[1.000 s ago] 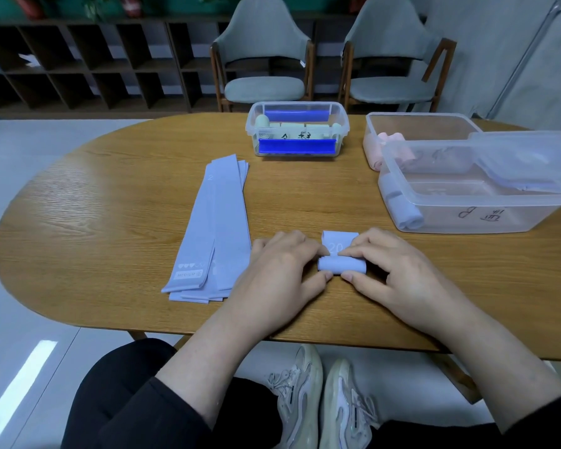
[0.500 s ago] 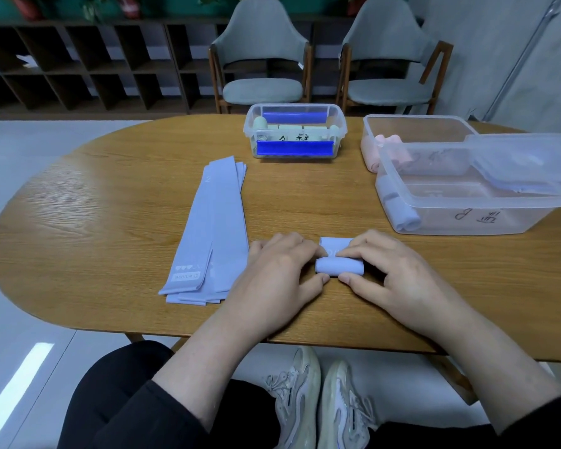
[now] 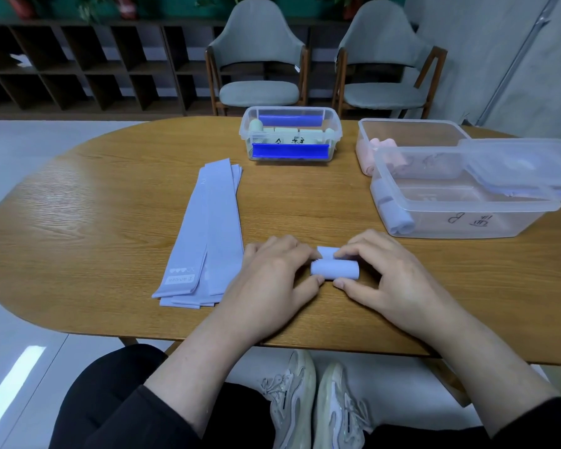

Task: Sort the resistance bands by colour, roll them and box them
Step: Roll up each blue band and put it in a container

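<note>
Both my left hand point(image 3: 272, 280) and right hand point(image 3: 392, 277) pinch the lilac roll point(image 3: 335, 270) beside the flat bands point(image 3: 211, 228) — loosen either grip and it could spring open.

Both forearms are reaching forward over the table's near edge point(image 3: 305, 346). Left hand point(image 3: 272, 283) and right hand point(image 3: 389, 280) are lying palm-down, fingers curled, each pinching one end of the lilac band roll point(image 3: 335, 269) between thumb and fingertips. Wrists are resting low on the table.
</note>
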The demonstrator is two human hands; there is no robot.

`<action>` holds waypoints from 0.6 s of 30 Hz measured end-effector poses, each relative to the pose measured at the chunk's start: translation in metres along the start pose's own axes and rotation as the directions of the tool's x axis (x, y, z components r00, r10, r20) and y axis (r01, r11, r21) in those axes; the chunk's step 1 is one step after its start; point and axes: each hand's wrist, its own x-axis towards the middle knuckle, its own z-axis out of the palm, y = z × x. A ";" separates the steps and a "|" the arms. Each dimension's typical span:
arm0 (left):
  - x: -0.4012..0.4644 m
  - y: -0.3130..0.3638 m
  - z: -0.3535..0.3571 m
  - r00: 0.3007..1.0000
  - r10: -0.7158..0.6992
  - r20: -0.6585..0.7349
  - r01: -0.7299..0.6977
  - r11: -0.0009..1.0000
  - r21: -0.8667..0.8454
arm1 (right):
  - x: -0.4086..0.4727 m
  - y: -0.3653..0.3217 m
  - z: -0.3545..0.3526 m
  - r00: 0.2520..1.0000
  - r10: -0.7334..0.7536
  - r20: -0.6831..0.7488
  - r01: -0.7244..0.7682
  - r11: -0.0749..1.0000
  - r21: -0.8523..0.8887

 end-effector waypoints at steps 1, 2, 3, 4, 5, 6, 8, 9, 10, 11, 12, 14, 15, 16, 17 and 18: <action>0.000 0.000 0.000 1.000 -0.001 0.002 0.001 1.000 0.000 | 0.000 0.000 0.000 1.000 -0.001 -0.001 0.001 1.000 0.002; 0.000 0.000 0.000 1.000 -0.001 -0.001 0.001 1.000 -0.004 | -0.001 0.001 0.000 1.000 -0.003 -0.003 0.003 1.000 0.003; 0.000 0.000 0.000 1.000 -0.005 -0.005 0.005 1.000 -0.012 | -0.001 0.001 0.001 1.000 -0.005 -0.006 0.005 1.000 0.004; 0.000 0.001 0.000 1.000 -0.008 -0.008 0.008 1.000 -0.021 | -0.001 0.001 0.001 1.000 -0.005 -0.005 0.005 1.000 0.004; 0.000 0.001 0.000 1.000 -0.008 -0.008 0.008 1.000 -0.021 | -0.001 0.001 0.002 1.000 -0.004 -0.002 0.004 1.000 0.006; 0.001 0.001 0.000 1.000 -0.004 -0.007 0.004 1.000 -0.013 | 0.000 0.000 0.002 1.000 0.001 0.002 -0.001 1.000 0.006; 0.001 0.001 0.000 1.000 -0.006 0.001 0.006 1.000 0.001 | 0.000 0.001 0.001 1.000 0.006 0.002 -0.006 1.000 0.000; 0.001 0.001 0.000 1.000 -0.014 0.006 0.014 1.000 0.004 | 0.000 0.000 0.001 1.000 0.008 0.003 -0.008 1.000 -0.008; 0.001 0.001 0.000 1.000 -0.023 0.009 0.023 1.000 0.006 | 0.000 0.000 0.000 1.000 0.011 0.004 -0.011 1.000 -0.013; 0.001 0.001 0.000 1.000 -0.029 0.010 0.029 1.000 0.011 | 0.000 -0.001 0.000 1.000 0.012 -0.001 -0.012 1.000 -0.015; 0.001 0.003 0.000 0.999 -0.035 0.011 0.035 0.999 0.017 | 0.000 -0.001 0.000 1.000 0.016 -0.012 -0.016 1.000 -0.014; 0.002 0.006 -0.001 0.999 -0.048 0.019 0.047 0.998 0.029 | 0.000 0.000 0.000 0.999 0.035 -0.028 -0.035 0.999 0.002; 0.003 0.007 -0.001 0.998 -0.055 0.026 0.054 0.998 0.031 | 0.001 0.001 0.000 0.999 0.045 -0.030 -0.045 0.999 0.009; 0.004 0.008 -0.002 0.997 -0.062 0.036 0.061 0.997 0.036 | 0.002 0.001 0.000 0.998 0.051 -0.032 -0.050 0.999 0.008; 0.006 0.009 -0.002 0.996 -0.071 0.049 0.068 0.997 0.045 | 0.003 0.002 0.001 0.998 0.055 -0.036 -0.055 0.998 0.001; 0.009 0.009 -0.003 0.995 -0.081 0.061 0.077 0.995 0.055 | 0.005 0.002 0.003 0.997 0.060 -0.038 -0.060 0.998 -0.010</action>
